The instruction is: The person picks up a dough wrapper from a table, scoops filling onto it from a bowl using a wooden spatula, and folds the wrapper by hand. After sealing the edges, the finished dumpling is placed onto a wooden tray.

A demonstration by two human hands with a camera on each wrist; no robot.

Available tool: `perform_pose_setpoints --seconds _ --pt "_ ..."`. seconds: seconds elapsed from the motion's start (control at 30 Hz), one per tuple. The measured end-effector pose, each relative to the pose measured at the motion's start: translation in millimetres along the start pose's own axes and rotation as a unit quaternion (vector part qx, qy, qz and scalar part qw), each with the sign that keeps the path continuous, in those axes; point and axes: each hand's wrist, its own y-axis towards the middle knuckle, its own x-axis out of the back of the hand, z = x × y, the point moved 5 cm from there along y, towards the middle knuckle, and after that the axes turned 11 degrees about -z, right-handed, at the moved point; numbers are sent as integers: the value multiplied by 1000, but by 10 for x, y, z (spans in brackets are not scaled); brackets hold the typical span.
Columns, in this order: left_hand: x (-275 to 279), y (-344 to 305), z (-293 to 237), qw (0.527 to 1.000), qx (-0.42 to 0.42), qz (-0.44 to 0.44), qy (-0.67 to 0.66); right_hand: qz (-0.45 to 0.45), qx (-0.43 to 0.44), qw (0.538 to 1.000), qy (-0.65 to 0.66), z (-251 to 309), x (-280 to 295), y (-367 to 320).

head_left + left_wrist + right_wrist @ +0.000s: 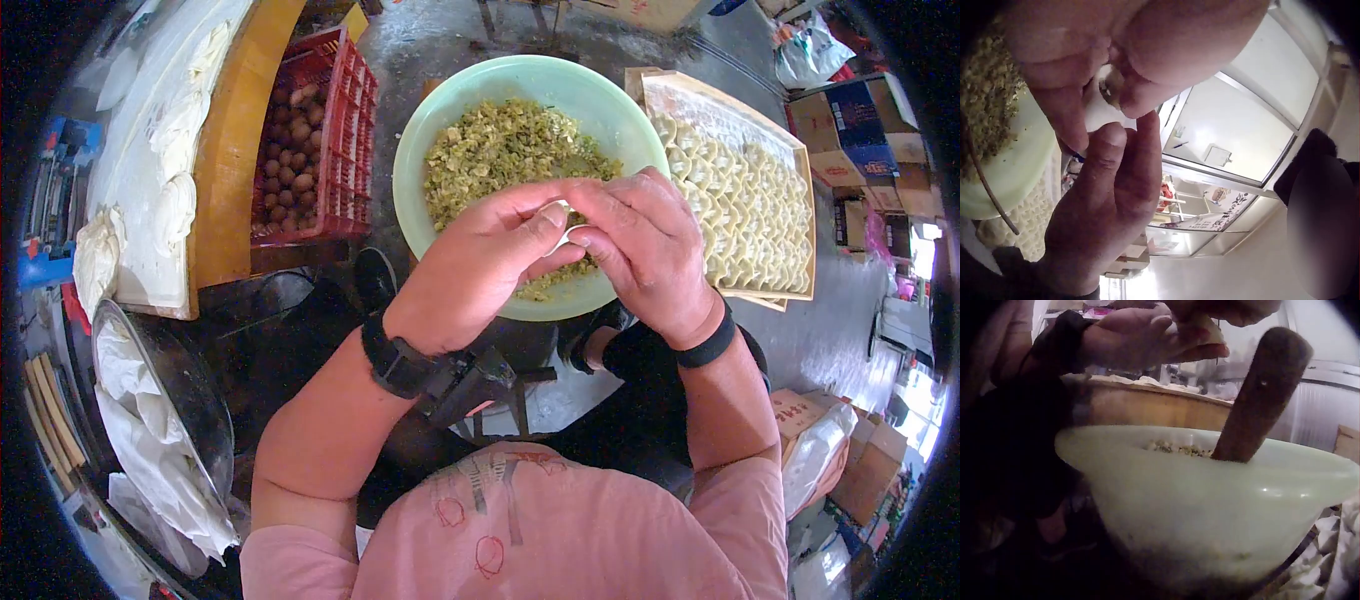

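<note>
One small white dumpling (561, 227), partly open.

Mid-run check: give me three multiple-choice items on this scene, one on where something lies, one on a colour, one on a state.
1. Where does the tray of finished dumplings lie relative to the bowl?
A. on the person's left of it
B. on the person's right of it
C. under it

2. The crate is:
A. blue
B. white
C. red

3. The left grip and right grip are:
A. both pinching the dumpling
B. both open and idle
C. both resting flat on the floor

Answers:
1. B, the head view shows the tray to the right of the bowl.
2. C, its plastic walls are red.
3. A, the fingers of both meet on the white dumpling above the bowl.
</note>
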Motion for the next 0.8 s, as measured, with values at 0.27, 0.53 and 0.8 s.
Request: perform_pose_setpoints --seconds 0.27,0.53,0.8 --pt "47 6 6 1000 5 10 -14 16 0 1000 -1 -1 -50 -17" --pt "8 -18 -55 1000 7 1 7 23 0 1000 14 -9 -65 -21" --pt "-12 -46 -83 999 -8 18 44 7 -5 1000 15 36 -19 40"
